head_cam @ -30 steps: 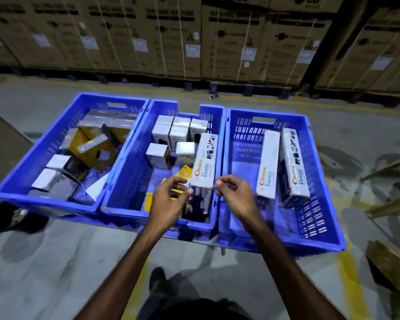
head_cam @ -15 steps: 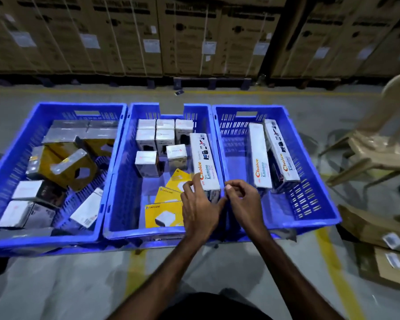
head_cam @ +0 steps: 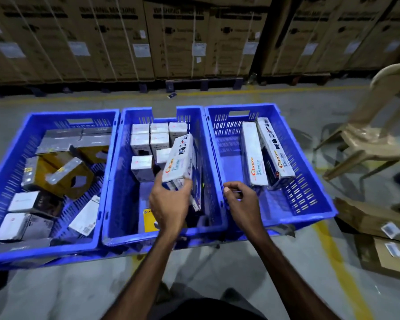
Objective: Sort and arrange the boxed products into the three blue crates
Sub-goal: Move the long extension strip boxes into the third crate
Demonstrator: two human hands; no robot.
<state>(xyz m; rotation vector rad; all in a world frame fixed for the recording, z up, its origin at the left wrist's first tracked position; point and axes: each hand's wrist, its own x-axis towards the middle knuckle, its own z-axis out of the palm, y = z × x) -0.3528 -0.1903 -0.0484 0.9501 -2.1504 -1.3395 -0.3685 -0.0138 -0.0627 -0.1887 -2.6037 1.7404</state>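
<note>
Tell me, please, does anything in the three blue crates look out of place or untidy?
Yes. In the left crate, the yellow-and-grey boxes lie tumbled at odd angles, unlike the neat rows of small white boxes in the middle crate.

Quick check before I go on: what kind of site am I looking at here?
Most likely a warehouse or distribution floor. Tall strapped cartons printed "washing machine" stand stacked along the back, yellow line markings run across the bare concrete floor, and three blue crates hold boxed products being sorted.
</note>
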